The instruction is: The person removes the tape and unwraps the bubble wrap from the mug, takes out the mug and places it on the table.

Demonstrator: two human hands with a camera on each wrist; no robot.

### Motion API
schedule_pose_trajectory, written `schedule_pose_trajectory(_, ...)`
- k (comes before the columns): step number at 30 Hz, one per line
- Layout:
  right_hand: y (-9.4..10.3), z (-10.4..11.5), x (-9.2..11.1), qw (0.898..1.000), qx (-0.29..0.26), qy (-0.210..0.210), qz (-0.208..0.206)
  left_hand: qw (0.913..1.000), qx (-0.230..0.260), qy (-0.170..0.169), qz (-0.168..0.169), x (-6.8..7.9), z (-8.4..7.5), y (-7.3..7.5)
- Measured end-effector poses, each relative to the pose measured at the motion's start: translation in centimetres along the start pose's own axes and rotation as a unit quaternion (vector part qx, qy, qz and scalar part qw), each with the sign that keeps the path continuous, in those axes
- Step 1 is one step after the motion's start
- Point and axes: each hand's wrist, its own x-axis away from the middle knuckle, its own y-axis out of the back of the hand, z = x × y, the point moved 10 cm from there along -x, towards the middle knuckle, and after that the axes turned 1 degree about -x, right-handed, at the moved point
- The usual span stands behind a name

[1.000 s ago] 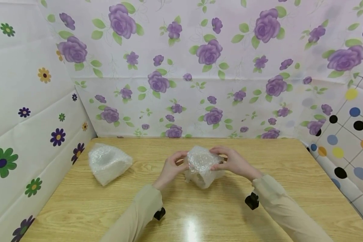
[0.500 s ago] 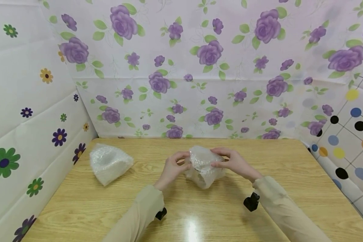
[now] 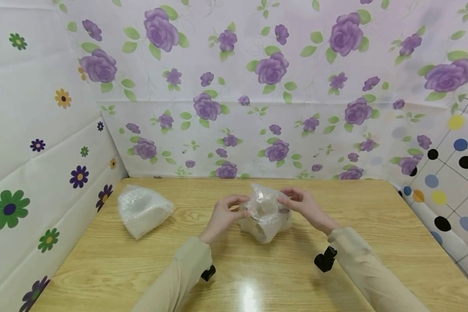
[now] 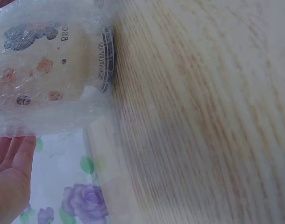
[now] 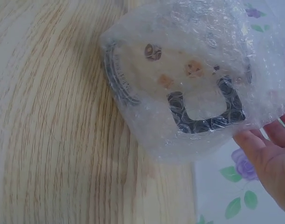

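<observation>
In the head view a clear bubble wrap bag [image 3: 263,221] stands on the table between the two hands. Through the plastic in the left wrist view shows a pale mug [image 4: 70,60] with printed pictures and a dark lettered band. Its black handle [image 5: 203,125] is visible in the right wrist view. With thumb and fingers, my left hand [image 3: 223,216] holds the left side of the bag. My right hand [image 3: 307,208] pinches the bag's upper right edge. The wrap's folds partly hide the mug.
A second bubble wrap bundle [image 3: 143,211] lies at the back left of the wooden table [image 3: 179,277]; its contents cannot be made out. Behind the table hangs a flowered sheet [image 3: 238,130], with patterned sheets at both sides.
The right hand's thumb and fingers have moved slightly up and right, and the top of the bag now stands up in a peak. My left hand has hardly moved.
</observation>
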Motion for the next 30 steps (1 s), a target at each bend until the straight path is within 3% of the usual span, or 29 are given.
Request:
schedule_pose_trajectory(4, 0.4, -0.3, -0.2, 0.996, -0.089, -0.011, -0.019, 0.9999, -0.009, 0.011, -0.004, -0.1, 0.4, 0.1)
schedule_pose_trajectory(7, 0.6, -0.3, -0.2, 0.994, -0.108, -0.01, -0.026, 0.9998, 0.001, 0.02, 0.003, -0.1, 0.2, 0.0)
schedule_pose_trajectory(16, 1.4, -0.6, -0.4, 0.993, -0.105, -0.008, -0.053, 0.9992, 0.019, 0.027, 0.021, 0.7, -2.8, -0.1)
schedule_pose_trajectory(25, 2.6, -1.0, -0.7, 0.99, -0.105, -0.016, -0.092, 0.9989, 0.007, 0.044, 0.016, 0.6, -2.8, 0.0)
schedule_pose_trajectory(30, 3.5, -1.3, -0.7, 0.989, -0.091, -0.016, -0.114, 0.9991, 0.002, 0.037, 0.018, 0.7, -3.1, -0.1)
